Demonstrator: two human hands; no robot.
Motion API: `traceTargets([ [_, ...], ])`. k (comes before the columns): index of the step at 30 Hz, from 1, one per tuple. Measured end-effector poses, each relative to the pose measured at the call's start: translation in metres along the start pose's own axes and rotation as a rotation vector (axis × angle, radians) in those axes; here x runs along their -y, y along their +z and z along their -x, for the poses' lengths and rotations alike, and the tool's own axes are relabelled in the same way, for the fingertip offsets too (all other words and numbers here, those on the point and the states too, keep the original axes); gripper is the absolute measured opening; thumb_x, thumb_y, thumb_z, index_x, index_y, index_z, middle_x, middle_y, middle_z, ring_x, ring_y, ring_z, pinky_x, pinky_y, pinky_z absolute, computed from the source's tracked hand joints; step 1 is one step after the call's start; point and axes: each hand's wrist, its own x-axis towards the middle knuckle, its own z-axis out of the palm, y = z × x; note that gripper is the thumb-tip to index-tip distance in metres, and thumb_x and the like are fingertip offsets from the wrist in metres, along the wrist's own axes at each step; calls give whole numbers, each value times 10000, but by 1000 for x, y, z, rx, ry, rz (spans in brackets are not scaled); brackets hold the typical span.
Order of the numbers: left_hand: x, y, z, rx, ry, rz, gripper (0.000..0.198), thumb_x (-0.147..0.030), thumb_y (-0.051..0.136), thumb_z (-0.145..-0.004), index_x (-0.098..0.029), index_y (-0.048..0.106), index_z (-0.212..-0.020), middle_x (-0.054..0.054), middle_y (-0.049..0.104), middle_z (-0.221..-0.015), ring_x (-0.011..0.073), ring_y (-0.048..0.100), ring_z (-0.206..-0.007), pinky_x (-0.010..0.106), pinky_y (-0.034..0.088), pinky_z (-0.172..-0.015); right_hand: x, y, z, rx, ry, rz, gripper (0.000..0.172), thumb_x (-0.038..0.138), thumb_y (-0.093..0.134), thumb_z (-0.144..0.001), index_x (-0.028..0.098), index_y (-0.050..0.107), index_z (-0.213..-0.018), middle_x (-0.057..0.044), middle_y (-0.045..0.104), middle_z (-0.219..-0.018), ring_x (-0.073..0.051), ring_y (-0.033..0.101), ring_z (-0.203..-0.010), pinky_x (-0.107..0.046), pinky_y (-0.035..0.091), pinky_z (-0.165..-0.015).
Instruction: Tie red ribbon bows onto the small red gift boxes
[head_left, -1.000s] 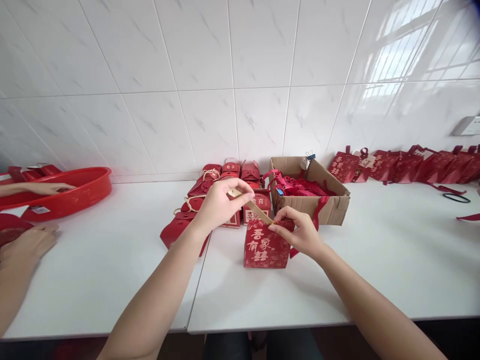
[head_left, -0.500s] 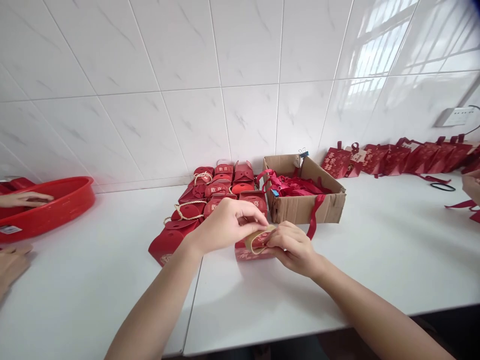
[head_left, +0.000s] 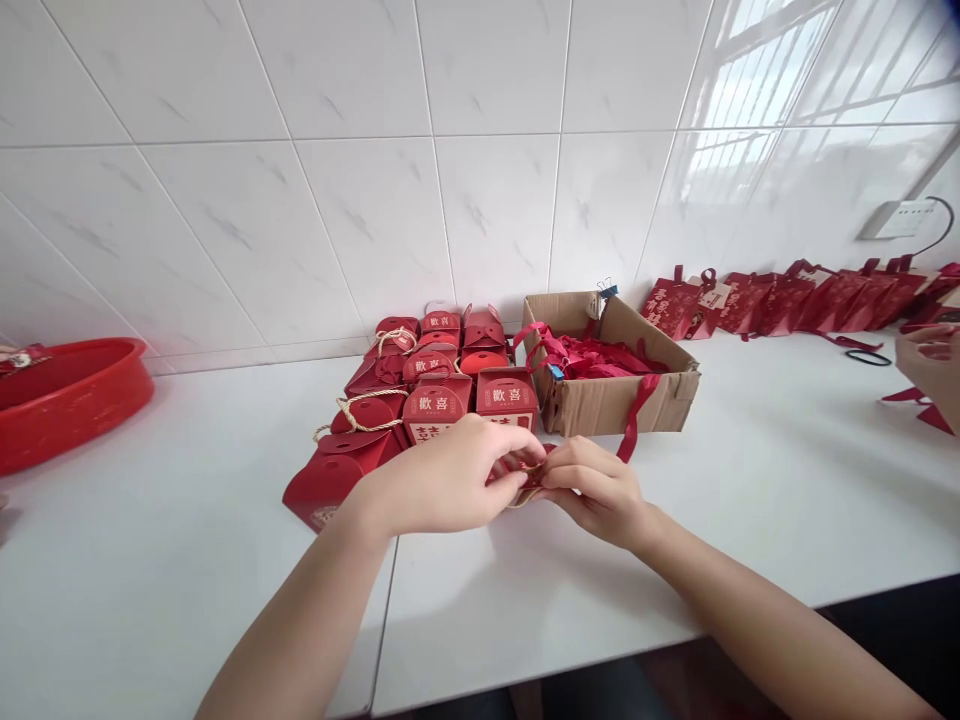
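Observation:
My left hand and my right hand meet over the table, fingertips pinched together on a small red and tan piece that they mostly cover. Just behind them stand several red gift boxes in rows, a few with twisted cord handles. Behind my right hand is a cardboard box filled with red ribbon. One ribbon end hangs over its front wall.
A red plastic basin sits at the far left. Red bags line the wall at the right, near a black loop. Another person's hand is at the right edge, beside red ribbon.
The tan band between my hands stood as an open loop; now it is lower, flatter and mostly covered. The view has shifted, and the other person's hand in the basin is out of sight.

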Motion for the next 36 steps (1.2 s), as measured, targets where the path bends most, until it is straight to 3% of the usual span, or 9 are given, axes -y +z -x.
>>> traceTargets([
  [11,6,5,-1,-63,14,22,301,-99,425,-828,-238,595,-1034,-30,722,-922,119,662,-771,201,469,-618,0,0,2,-7,2,13,174,55,584,-828,192,579,-936,-57,612,-809,-158,606,-720,-299,541,-625],
  [15,5,7,-2,-51,8,21,312,-93,405,-827,-235,588,-1036,-32,720,-854,110,648,-675,201,455,-570,2,1,1,-17,7,25,154,65,577,-832,195,590,-914,-50,598,-804,-155,611,-718,-283,541,-615],
  [27,7,9,-4,-37,1,27,331,-88,409,-809,-221,600,-1044,14,710,-904,142,649,-711,220,442,-551,6,0,-2,-24,22,43,153,75,571,-837,212,609,-893,-34,542,-802,-131,577,-690,-244,539,-585],
  [36,10,8,-10,15,0,73,333,-61,403,-769,-199,592,-1006,14,695,-794,137,620,-649,218,432,-524,5,1,0,-6,10,66,196,44,561,-825,220,597,-903,-22,513,-796,-116,563,-660,-236,518,-553],
])
